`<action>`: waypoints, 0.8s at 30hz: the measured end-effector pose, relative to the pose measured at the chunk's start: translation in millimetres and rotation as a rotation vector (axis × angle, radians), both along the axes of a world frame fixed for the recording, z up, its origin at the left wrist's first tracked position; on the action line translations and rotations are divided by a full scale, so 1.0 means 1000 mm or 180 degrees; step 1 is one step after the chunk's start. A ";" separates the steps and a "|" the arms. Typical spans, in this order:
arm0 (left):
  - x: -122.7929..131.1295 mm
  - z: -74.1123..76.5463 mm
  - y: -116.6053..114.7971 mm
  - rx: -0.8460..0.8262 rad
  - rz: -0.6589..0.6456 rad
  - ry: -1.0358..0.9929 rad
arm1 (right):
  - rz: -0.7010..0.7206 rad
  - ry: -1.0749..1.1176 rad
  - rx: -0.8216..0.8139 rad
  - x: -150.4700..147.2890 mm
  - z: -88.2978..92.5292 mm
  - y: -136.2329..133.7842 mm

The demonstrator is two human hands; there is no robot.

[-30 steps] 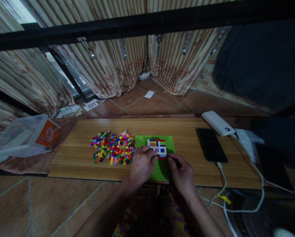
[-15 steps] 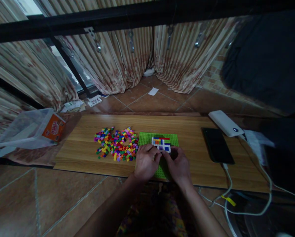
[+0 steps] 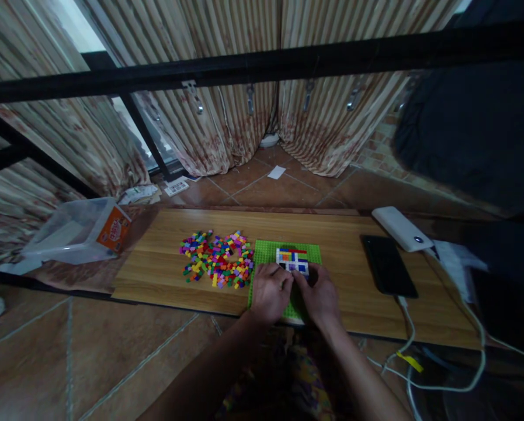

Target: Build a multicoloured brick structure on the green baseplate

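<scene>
A small block of toy building bricks [image 3: 291, 258], white with blue, red, orange and purple parts, is at the middle of a green studded baseplate [image 3: 266, 250]. My left hand [image 3: 270, 292] has its fingers curled against the near left side of the block. With thumb and bent fingers, my right hand [image 3: 321, 294] grips the block's near right corner. The two thumbs almost meet at its front edge. My hands hide the near side of the block and part of the plate. Whether a loose brick is between the fingers cannot be made out.
Loose coloured bricks [image 3: 218, 257] lie heaped left of the plate on the wooden board [image 3: 156, 251]. A clear plastic box [image 3: 75, 228] stands at the far left. To the right lie a black phone [image 3: 388, 266], a white power bank [image 3: 401, 228] and a white cable [image 3: 446, 388].
The camera view has tilted up and shifted slightly, so everything appears lower and a little to the right. Both hands stay at the block with almost the same hold.
</scene>
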State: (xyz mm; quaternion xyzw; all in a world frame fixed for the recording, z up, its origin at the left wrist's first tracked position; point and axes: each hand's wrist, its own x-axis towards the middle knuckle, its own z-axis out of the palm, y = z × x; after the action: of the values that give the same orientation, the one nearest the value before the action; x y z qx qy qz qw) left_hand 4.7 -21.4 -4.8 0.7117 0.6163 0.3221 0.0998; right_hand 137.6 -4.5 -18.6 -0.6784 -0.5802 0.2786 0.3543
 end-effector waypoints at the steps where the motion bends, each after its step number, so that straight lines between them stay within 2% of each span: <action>1: -0.002 0.001 -0.002 -0.0035 0.0001 -0.0046 | 0.0008 -0.0025 -0.0054 0.001 0.000 0.001; 8: -0.030 -0.003 -0.023 -0.0157 0.0238 -0.0541 | 0.0199 0.0478 -0.0163 0.011 0.004 0.004; 12: -0.041 -0.006 -0.031 -0.0166 0.0304 -0.0681 | 0.0056 0.0202 -0.0167 0.007 0.003 0.002; 18: -0.043 -0.005 -0.031 -0.0167 0.0249 -0.0813 | -0.0083 -0.0227 -0.0231 -0.003 0.005 0.002; 24: -0.046 0.000 -0.027 -0.0237 0.0288 -0.0952 | -0.0122 -0.0327 0.0091 -0.007 -0.004 -0.002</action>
State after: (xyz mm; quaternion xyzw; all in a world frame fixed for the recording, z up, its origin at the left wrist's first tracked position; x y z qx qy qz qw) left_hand -41.6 -47.9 -4.6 0.6231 0.6375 0.4055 0.2022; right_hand 131.0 -6.1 -22.7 -0.6976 -0.5884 0.2283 0.3390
